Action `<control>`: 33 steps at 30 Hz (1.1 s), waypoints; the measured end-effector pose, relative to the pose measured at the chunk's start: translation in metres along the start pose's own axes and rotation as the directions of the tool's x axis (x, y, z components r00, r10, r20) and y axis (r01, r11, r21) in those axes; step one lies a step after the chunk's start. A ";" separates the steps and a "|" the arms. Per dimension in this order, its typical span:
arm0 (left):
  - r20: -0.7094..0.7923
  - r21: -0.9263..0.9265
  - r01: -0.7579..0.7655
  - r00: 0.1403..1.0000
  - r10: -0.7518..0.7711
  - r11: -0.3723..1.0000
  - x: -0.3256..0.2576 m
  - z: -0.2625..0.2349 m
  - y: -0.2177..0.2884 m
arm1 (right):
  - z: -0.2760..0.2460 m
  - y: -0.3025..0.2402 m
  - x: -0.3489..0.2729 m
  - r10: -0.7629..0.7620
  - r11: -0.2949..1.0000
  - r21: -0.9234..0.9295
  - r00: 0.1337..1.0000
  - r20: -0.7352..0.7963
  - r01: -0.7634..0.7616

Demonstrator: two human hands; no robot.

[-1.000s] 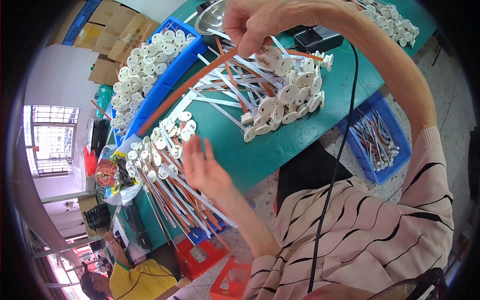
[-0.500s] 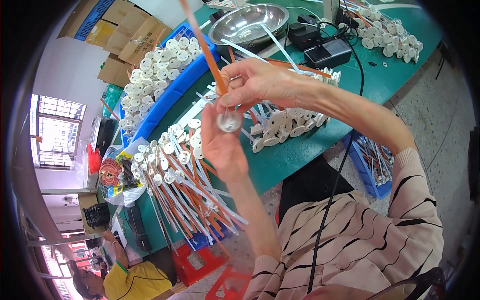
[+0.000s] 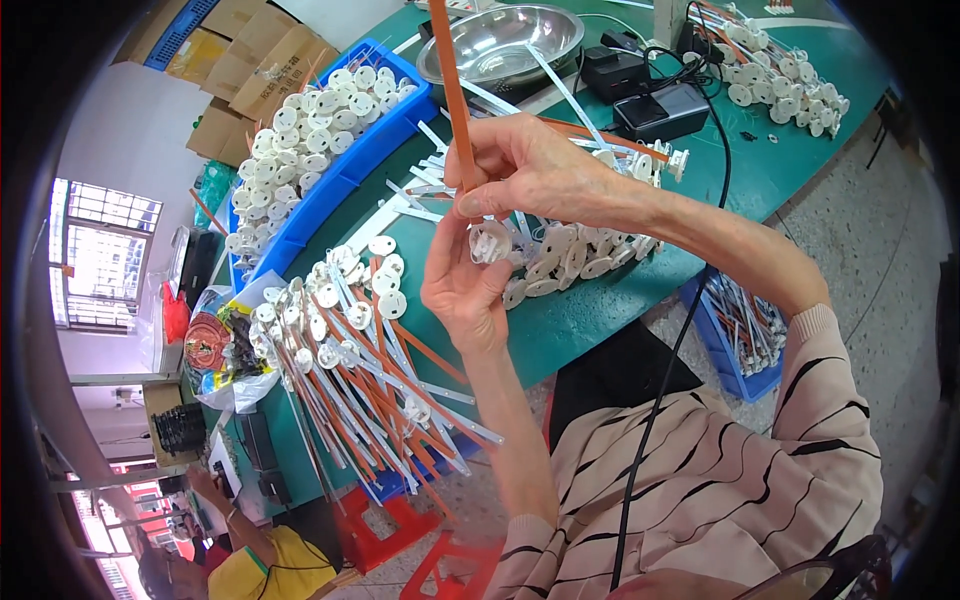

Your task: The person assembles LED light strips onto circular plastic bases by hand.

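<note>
Between the finger and thumb of my right hand (image 3: 540,172) an orange strip (image 3: 450,75) is pinched, its long end standing up. A small white round piece (image 3: 490,243) sits at the strip's lower end. My left hand (image 3: 465,290) cups that round piece, with fingers on one side and thumb on the other. Behind my hands lies a pile of white discs (image 3: 575,255) with pale and orange strips. To the left, a bundle of white and orange strips (image 3: 385,375) with discs at their far ends hangs over the table's near edge.
A blue bin (image 3: 330,190) heaped with white discs stands at the left. Farther back are a steel bowl (image 3: 500,45), black adapters (image 3: 660,108) and more discs (image 3: 785,90). Another blue bin (image 3: 735,340) holds strips at the right. A person in yellow (image 3: 270,565) sits at the lower left.
Both hands have shifted slightly right with the strip and round piece. The strip stands more upright, and the round piece shows more of its inner face. The whole view has also shifted a little.
</note>
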State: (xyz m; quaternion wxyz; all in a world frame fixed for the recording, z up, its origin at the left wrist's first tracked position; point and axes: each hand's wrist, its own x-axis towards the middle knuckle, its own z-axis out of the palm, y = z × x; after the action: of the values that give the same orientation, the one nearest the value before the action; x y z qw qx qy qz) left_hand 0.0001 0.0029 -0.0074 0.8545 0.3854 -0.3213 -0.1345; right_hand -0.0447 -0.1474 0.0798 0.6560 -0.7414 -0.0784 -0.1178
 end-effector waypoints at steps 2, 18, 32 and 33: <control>-0.015 -0.033 0.021 1.000 -0.022 0.999 0.000 -0.001 0.000 | 0.002 0.000 -0.002 -0.043 0.998 0.042 0.999 -0.026 0.044; 0.048 -0.499 0.231 0.970 -0.240 0.835 -0.004 -0.016 -0.012 | 0.012 0.000 -0.006 -0.169 0.984 -0.085 0.975 -0.142 0.158; -0.064 -0.366 0.195 0.970 -0.234 0.910 -0.004 0.002 -0.005 | 0.023 0.005 -0.005 -0.293 0.939 -0.263 0.916 -0.273 0.222; -0.058 -0.348 0.192 0.972 -0.226 0.918 -0.004 0.003 -0.004 | 0.022 0.005 -0.005 -0.293 0.939 -0.264 0.915 -0.277 0.221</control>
State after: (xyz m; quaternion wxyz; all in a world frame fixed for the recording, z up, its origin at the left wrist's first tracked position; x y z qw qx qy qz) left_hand -0.0050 0.0000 -0.0106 0.9033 0.2704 -0.2084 -0.2596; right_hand -0.0467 -0.1257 0.0712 0.5495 -0.7666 -0.0569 -0.3273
